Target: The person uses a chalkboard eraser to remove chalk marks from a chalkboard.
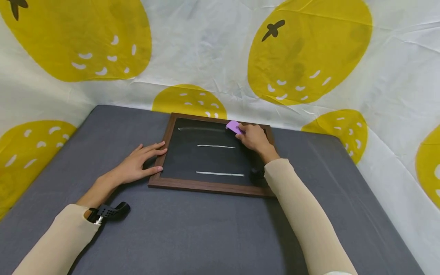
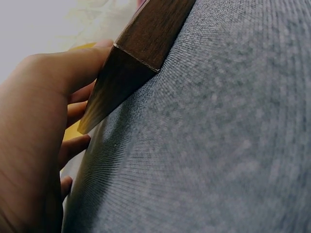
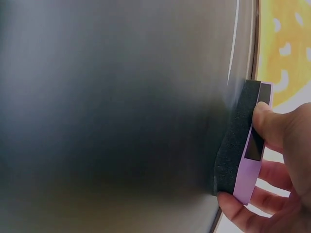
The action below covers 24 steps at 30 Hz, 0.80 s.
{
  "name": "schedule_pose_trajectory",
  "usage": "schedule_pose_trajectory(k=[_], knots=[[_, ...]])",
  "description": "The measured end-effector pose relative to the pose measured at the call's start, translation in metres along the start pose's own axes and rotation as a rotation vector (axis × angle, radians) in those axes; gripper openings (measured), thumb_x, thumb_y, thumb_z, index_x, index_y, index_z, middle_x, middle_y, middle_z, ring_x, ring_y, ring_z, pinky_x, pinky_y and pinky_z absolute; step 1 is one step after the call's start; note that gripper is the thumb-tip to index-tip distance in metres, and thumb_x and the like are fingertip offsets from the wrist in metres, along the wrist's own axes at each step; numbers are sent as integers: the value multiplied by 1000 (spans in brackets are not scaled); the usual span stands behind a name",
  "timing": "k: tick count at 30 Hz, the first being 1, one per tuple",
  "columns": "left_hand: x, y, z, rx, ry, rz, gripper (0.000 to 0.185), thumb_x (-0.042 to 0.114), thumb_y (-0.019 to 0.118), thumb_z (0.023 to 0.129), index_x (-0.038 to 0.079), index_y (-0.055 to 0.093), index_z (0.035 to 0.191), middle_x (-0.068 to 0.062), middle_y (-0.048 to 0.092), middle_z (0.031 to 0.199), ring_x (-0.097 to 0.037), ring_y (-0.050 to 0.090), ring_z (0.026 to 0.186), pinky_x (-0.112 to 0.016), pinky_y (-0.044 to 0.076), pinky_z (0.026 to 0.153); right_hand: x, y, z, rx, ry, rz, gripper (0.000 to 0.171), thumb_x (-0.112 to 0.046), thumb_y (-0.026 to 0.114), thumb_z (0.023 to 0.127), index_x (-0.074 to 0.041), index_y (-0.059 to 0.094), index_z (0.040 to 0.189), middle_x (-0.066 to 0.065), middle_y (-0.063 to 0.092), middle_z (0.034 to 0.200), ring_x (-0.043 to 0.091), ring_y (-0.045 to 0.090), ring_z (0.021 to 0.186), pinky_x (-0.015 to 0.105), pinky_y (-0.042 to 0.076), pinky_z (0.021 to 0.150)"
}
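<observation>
In the head view, the right hand (image 1: 255,136) is gripping a purple eraser (image 1: 234,126) at its fingertips, near the blackboard's (image 1: 206,160) top edge; 2 white lines (image 1: 220,173) are showing lower down. The left hand (image 1: 141,162) is touching the frame (image 1: 206,186), fingers extended. In the left wrist view, the frame is resting on the grey worktop (image 2: 218,121). In the right wrist view, thumb and fingers are pinching the eraser, its dark side (image 3: 235,141) facing the board.

A grey cloth-covered table (image 1: 192,236) spreads beneath the grip (image 1: 254,136) and out to either side. Beyond the grip hangs a creased white curtain (image 1: 206,46) with large yellow fruit prints (image 1: 309,49), one up to the grip's right.
</observation>
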<state>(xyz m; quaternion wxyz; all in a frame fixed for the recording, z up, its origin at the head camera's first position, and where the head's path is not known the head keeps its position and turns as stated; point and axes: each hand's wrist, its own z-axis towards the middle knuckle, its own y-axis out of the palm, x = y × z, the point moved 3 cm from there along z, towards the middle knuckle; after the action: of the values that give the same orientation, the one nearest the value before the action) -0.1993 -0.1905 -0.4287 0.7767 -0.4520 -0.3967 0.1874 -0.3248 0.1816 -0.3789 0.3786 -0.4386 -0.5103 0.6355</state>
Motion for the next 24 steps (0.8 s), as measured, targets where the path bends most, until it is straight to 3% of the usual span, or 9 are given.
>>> schedule_pose_trajectory(k=[13, 18, 24], knots=[[-3, -1, 2, -76, -26, -93, 67, 35, 65, 92, 7, 39, 147, -7, 23, 157, -32, 21, 141, -55, 3, 112, -75, 11, 29, -21, -82, -90, 37, -34, 59, 95, -11, 63, 124, 14, 66, 105, 35, 60, 93, 47, 49, 78], [-2, -1, 4, -97, -44, -144, 67, 33, 64, 93, 6, 37, 148, -4, 20, 158, -34, 19, 141, -56, 16, 110, -98, 14, 37, -28, -96, -84, 31, -35, 60, 94, -12, 66, 115, 12, 64, 98, 33, 60, 90, 46, 50, 76], [-3, -1, 1, -81, -47, -157, 66, 32, 65, 93, 6, 38, 147, -3, 22, 157, -31, 23, 141, -57, 24, 106, -118, 19, 44, -33, -121, -67, 34, -36, 60, 94, -14, 65, 119, 9, 64, 96, 29, 58, 86, 42, 49, 74]])
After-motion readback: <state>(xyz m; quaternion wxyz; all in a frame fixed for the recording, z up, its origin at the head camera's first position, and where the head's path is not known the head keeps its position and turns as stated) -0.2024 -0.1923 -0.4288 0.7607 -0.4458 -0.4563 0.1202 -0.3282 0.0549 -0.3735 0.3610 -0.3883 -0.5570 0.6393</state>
